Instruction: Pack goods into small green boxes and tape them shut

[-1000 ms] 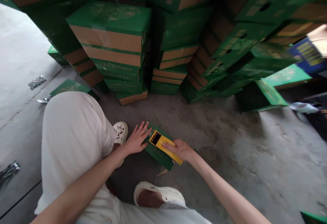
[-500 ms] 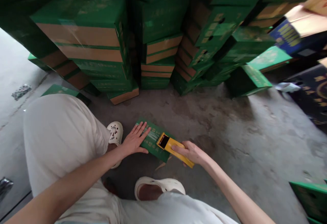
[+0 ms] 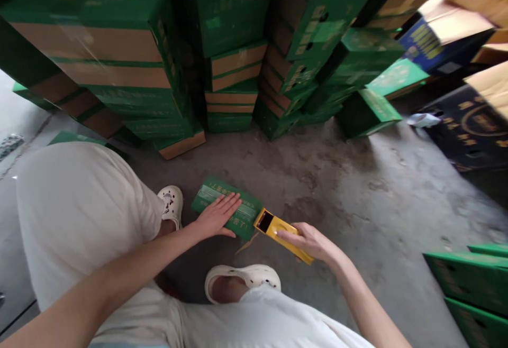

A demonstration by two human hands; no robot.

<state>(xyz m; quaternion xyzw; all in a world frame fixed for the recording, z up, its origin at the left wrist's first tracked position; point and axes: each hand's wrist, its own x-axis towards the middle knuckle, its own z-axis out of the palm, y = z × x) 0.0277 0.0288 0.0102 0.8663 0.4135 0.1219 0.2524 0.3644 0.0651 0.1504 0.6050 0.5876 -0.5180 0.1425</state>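
Left hand (image 3: 217, 214) presses flat and open on the green carton (image 3: 226, 207), its long axis running ten-to-four; right hand (image 3: 313, 243) grips a yellow tape dispenser (image 3: 282, 234) at its four o'clock end.

Ahead of my hands, stacks of green cardboard boxes with brown bands (image 3: 119, 67) stand on the stained grey concrete floor (image 3: 357, 189). Further right lie a blue carton with yellow lettering (image 3: 432, 41) and a dark printed carton (image 3: 472, 126). Near my knees are my white perforated clogs (image 3: 242, 279).
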